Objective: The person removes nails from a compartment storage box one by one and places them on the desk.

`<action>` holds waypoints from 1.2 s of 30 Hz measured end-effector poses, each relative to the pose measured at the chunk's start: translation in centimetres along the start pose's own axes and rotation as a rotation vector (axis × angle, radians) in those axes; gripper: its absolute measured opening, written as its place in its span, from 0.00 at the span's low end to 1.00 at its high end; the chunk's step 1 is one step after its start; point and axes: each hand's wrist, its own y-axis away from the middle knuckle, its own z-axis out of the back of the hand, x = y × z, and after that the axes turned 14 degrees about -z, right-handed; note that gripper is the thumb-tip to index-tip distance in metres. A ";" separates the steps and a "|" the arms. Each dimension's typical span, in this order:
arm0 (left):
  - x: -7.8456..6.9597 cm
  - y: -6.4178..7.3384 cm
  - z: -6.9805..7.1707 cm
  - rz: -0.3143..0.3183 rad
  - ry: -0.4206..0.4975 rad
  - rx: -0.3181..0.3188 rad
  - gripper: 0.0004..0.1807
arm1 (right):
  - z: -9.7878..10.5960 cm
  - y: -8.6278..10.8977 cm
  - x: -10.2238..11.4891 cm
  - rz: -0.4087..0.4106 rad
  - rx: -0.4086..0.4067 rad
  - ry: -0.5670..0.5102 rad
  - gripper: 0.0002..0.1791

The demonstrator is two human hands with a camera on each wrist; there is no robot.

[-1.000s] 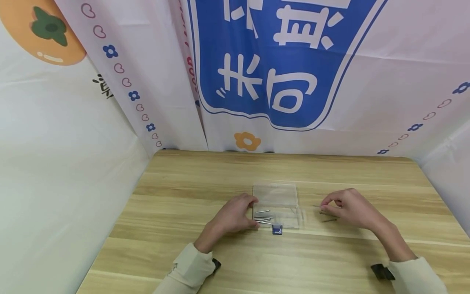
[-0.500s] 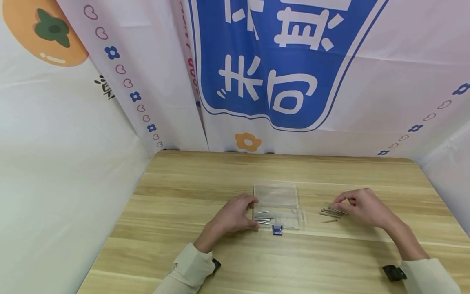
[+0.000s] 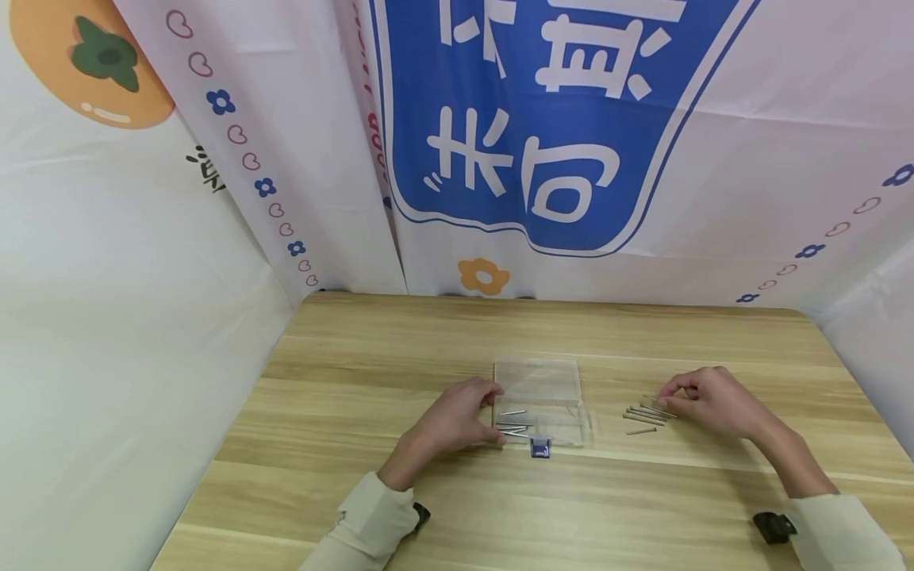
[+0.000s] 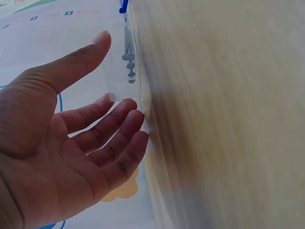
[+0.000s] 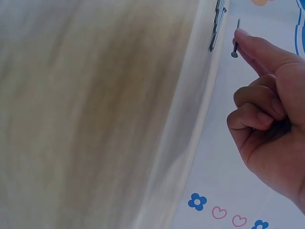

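Note:
A clear plastic box [image 3: 560, 432] lies on the table with its transparent lid [image 3: 537, 379] folded back. At its left end, my left hand [image 3: 460, 416] holds it between thumb and fingers. Several metal nails [image 3: 512, 429] lie in the box's left part, their heads [image 4: 130, 67] showing in the left wrist view. A dark blue clasp [image 3: 540, 448] sticks out at the box's front. My right hand [image 3: 721, 404] pinches a single nail [image 5: 234, 51] between thumb and forefinger. Just beside and below those fingertips lie several loose nails [image 3: 644, 418] on the table.
The wooden table [image 3: 443, 507] reaches back to a white printed cloth [image 3: 643, 277] hanging behind it. Another white cloth [image 3: 128, 333] hangs along the left side. Each wrist wears a black strap; the right strap [image 3: 774, 526] shows near the sleeve.
My right hand has moved right, away from the box, with a nail still pinched. Loose nails it partly covered now show. My left hand stays on the box.

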 end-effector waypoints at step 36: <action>0.0 -0.1 0.0 0.009 -0.003 0.011 0.36 | -0.9 -0.8 4.2 0.150 -0.023 -0.019 0.03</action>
